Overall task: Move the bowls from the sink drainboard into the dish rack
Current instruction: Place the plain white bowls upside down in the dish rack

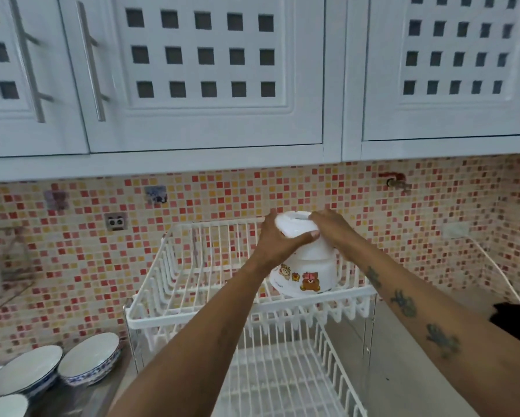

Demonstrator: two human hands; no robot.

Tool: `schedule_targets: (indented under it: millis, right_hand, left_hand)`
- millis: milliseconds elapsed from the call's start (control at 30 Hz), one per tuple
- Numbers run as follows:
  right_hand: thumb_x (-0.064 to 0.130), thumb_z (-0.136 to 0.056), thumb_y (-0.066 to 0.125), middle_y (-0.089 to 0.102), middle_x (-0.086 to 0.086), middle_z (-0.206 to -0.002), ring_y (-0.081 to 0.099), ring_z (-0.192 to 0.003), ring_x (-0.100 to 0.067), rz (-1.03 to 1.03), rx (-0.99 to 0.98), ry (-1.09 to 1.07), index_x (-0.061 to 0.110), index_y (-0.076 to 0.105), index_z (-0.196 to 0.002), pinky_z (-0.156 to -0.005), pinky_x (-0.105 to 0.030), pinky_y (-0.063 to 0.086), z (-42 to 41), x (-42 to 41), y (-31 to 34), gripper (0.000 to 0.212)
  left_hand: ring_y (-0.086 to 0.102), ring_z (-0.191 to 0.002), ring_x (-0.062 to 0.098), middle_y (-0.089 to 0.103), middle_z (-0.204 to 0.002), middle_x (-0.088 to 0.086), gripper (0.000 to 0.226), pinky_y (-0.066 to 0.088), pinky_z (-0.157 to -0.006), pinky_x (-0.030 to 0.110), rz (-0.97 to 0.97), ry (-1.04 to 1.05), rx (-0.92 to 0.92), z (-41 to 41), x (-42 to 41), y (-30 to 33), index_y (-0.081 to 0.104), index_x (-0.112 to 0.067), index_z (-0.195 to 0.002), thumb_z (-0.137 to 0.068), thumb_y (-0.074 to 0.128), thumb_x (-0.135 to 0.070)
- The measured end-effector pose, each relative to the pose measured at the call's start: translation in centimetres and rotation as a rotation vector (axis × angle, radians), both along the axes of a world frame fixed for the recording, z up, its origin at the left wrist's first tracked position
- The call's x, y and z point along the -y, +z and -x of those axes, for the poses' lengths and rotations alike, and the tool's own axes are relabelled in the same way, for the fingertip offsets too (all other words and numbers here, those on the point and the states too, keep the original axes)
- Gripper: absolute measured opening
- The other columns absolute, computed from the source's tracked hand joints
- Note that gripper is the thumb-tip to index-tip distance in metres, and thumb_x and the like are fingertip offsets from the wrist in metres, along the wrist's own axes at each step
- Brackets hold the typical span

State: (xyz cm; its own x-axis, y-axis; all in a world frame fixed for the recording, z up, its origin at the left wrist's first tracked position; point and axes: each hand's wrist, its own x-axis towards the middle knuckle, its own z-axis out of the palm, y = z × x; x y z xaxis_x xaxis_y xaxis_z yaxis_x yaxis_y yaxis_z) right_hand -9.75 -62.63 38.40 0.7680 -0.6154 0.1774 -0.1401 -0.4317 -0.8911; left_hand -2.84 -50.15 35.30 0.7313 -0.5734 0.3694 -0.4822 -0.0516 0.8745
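An upturned stack of white bowls (302, 260) is gripped by the left hand (278, 236) and right hand (331, 225) at the right end of the dish rack's (192, 311) upper tier. If it is released tilted, the stack could topple off the front rail. More bowls (88, 358) are left at the counter's left edge.

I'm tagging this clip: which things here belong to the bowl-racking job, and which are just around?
Job: stacked white cartoon-print bowls, white wire dish rack, blue-patterned white bowls, left hand, right hand.
Around: white lattice cabinets, mosaic tile wall, wall socket.
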Motion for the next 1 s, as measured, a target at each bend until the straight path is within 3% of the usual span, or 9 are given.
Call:
schedule_targets:
  millis: [100, 200, 300, 467, 600, 733, 833, 867, 1000]
  right_hand:
    - [0.035, -0.091, 0.043, 0.053, -0.007, -0.133, 0.056, -0.104, -0.024, 0.031, 0.024, 0.025, 0.015, 0.049, -0.132, -0.074, -0.031, 0.046, -0.1, 0.5, -1.0, 0.046]
    - [0.035, -0.093, 0.042, 0.051, -0.008, -0.137, 0.055, -0.114, -0.027, 0.014, 0.004, 0.027, 0.015, 0.046, -0.135, -0.093, -0.041, 0.048, 0.1, 0.6, -1.8, 0.047]
    - [0.033, -0.091, 0.043, 0.052, -0.009, -0.136, 0.057, -0.113, -0.029, -0.048, -0.008, 0.080, 0.017, 0.047, -0.132, -0.099, -0.047, 0.048, 0.4, 0.7, -2.4, 0.044]
    - [0.031, -0.090, 0.044, 0.041, -0.006, -0.149, 0.053, -0.121, -0.029, -0.064, -0.035, 0.126, 0.017, 0.043, -0.137, -0.102, -0.050, 0.046, 0.4, 1.0, -3.1, 0.049]
    - [0.027, -0.092, 0.040, 0.039, -0.007, -0.151, 0.052, -0.123, -0.027, -0.032, -0.038, 0.114, 0.017, 0.033, -0.146, -0.092, -0.036, 0.048, 0.6, 1.0, -3.2, 0.056]
    - [0.019, -0.092, 0.041, 0.038, -0.009, -0.152, 0.050, -0.123, -0.026, -0.022, -0.028, 0.089, 0.012, 0.044, -0.137, -0.088, -0.034, 0.043, 0.4, 1.1, -3.3, 0.045]
    - [0.020, -0.094, 0.041, 0.052, -0.014, -0.137, 0.055, -0.094, -0.020, -0.024, -0.042, 0.086, 0.013, 0.052, -0.120, -0.076, -0.031, 0.041, 0.5, 1.1, -3.3, 0.029]
    - [0.023, -0.096, 0.040, 0.051, -0.014, -0.138, 0.054, -0.096, -0.021, -0.012, -0.056, 0.088, 0.012, 0.050, -0.127, -0.075, -0.030, 0.039, 0.4, 1.0, -3.3, 0.035]
    - [0.027, -0.099, 0.029, 0.032, -0.007, -0.154, 0.040, -0.133, -0.027, 0.098, -0.119, 0.092, 0.015, 0.032, -0.146, -0.095, -0.033, 0.036, 0.1, 1.0, -3.7, 0.048]
  left_hand:
    - [0.058, -0.119, 0.023, 0.051, -0.138, 0.004, 0.087, 0.054, -0.094, 0.040, -0.013, -0.052, -0.130, -0.3, 0.3, -0.3, 0.038, -0.023, -0.133, -0.065, 0.072, -0.065]
    - [0.054, -0.124, 0.030, 0.046, -0.145, 0.007, 0.099, 0.052, -0.093, 0.042, -0.063, -0.019, -0.253, -0.1, 0.7, -0.7, 0.024, -0.020, -0.150, -0.074, 0.061, -0.070]
    - [0.054, -0.125, 0.033, 0.044, -0.147, 0.010, 0.124, 0.050, -0.100, 0.051, -0.101, 0.016, -0.318, 0.0, 1.0, -1.1, 0.018, -0.017, -0.154, -0.055, 0.060, -0.079]
    - [0.053, -0.127, 0.035, 0.045, -0.147, 0.014, 0.113, 0.048, -0.104, 0.052, -0.121, 0.038, -0.360, 0.2, 1.1, -1.2, 0.016, -0.012, -0.155, -0.068, 0.062, -0.069]
    - [0.053, -0.126, 0.033, 0.046, -0.147, 0.012, 0.099, 0.047, -0.104, 0.046, -0.123, 0.047, -0.373, -0.2, 1.2, -1.3, 0.018, -0.013, -0.155, -0.082, 0.058, -0.066]
    - [0.055, -0.112, 0.029, 0.051, -0.139, 0.013, 0.080, 0.049, -0.099, 0.043, -0.154, 0.079, -0.388, -0.8, 1.4, -1.7, 0.020, -0.011, -0.152, -0.092, 0.055, -0.053]
    - [0.056, -0.116, 0.032, 0.051, -0.138, 0.014, 0.081, 0.048, -0.102, 0.046, -0.177, 0.073, -0.399, -0.9, 1.4, -1.9, 0.018, -0.013, -0.152, -0.092, 0.057, -0.050]
    - [0.056, -0.115, 0.032, 0.051, -0.137, 0.014, 0.081, 0.048, -0.102, 0.046, -0.182, 0.072, -0.399, -0.9, 1.3, -1.8, 0.017, -0.014, -0.152, -0.092, 0.057, -0.050]
    - [0.056, -0.113, 0.031, 0.053, -0.131, 0.013, 0.079, 0.048, -0.103, 0.047, -0.199, 0.066, -0.395, -0.9, 1.3, -2.0, 0.017, -0.014, -0.151, -0.092, 0.056, -0.048]
